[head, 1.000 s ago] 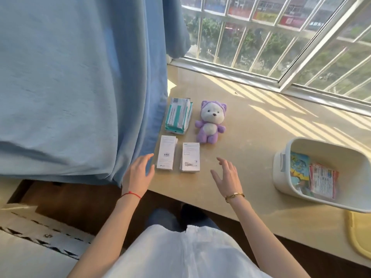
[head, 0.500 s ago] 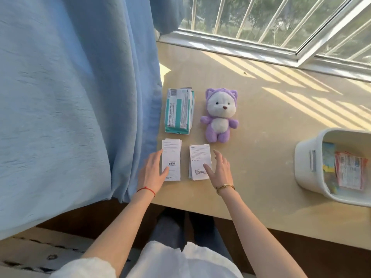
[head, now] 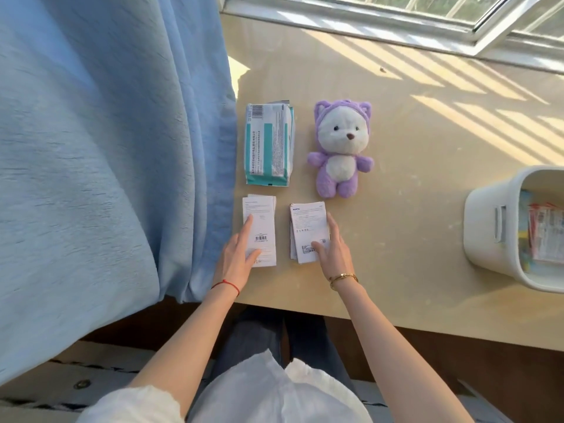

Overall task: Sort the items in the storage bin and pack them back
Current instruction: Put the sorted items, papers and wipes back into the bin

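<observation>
Two small stacks of white boxes lie side by side near the table's front edge. My left hand (head: 236, 261) rests on the left stack (head: 262, 224), forefinger and thumb laid flat on its top. My right hand (head: 334, 254) touches the right stack (head: 308, 227), thumb on the top box and straight fingers along its right edge. Behind the stacks are a teal-and-white soft pack (head: 268, 145) and a purple plush bear (head: 341, 148). The white storage bin (head: 485, 233) stands at the right with colourful packets (head: 546, 236) inside.
A blue curtain (head: 106, 148) hangs down against the table's left edge, right beside the left stack. The window frame (head: 396, 22) runs along the back. Sunlit bare tabletop (head: 412, 184) lies between the bear and the bin.
Both hands have moved forward from hovering in front of the stacks and now lie on them. The view has tilted down and closer to the table.
</observation>
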A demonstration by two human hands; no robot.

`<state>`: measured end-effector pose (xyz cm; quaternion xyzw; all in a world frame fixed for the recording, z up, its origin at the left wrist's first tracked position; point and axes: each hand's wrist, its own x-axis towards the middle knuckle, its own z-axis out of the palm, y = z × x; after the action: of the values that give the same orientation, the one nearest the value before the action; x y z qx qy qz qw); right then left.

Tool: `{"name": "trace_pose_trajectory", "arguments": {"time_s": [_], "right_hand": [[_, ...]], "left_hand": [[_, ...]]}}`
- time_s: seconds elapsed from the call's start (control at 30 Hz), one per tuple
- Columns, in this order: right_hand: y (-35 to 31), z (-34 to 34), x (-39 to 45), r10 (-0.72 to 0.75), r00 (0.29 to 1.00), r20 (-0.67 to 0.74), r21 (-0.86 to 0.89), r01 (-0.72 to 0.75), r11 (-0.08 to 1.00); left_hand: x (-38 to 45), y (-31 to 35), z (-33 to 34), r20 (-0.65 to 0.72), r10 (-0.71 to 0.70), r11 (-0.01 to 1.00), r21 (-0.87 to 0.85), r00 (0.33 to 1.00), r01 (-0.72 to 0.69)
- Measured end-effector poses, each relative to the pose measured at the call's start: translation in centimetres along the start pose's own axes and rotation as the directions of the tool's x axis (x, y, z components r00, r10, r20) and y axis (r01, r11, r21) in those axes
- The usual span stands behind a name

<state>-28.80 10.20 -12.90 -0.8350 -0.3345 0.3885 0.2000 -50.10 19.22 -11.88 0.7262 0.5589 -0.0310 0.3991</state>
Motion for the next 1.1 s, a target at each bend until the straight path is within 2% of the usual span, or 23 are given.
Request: {"name": "trace_pose_trajectory", "arguments": {"time_s": [0.2, 0.47, 0.67, 0.73, 0.87, 1.1], "right_hand": [[0.2, -0.7, -0.3, 0.005, 0.999, -0.038, 0.048, -0.003, 0.999], [0.7, 0.6, -0.2, 0.031, 0.999, -0.009, 0.076, -0.030, 0.997], [0.6, 0.9, -0.5, 0.029, 0.998, -0.047, 0.074, -0.026, 0.997], [0.7, 0.8, -0.6, 0.034, 0.998, -0.045, 0.068, -0.031, 0.997], [0.8, 0.8, -0.5, 0.018, 0.999, -0.048, 0.057, -0.015, 0.998], [1.1, 0.3, 0.0, 0.015, 0.995, -0.099, 0.065, -0.008, 0.998]], "left_hand": [[0.2, 0.0, -0.7, 0.007, 0.003, 1.000, -0.004, 1.000, -0.003], [0.7, -0.4, -1.3, -0.012, -0.054, 0.997, -0.053, 0.998, 0.053], [-0.2, 0.1, -0.3, -0.093, -0.033, 0.999, -0.010, 0.995, 0.032], [-0.5, 0.4, -0.1, -0.113, -0.022, 0.997, 0.069, 0.993, 0.030], [-0.8, 1.6, 0.5, -0.168, 0.193, 0.955, 0.259, 0.967, -0.145], [0.2, 4.8, 3.1, -0.099, 0.273, 0.962, 0.053, 0.957, -0.269]]}}
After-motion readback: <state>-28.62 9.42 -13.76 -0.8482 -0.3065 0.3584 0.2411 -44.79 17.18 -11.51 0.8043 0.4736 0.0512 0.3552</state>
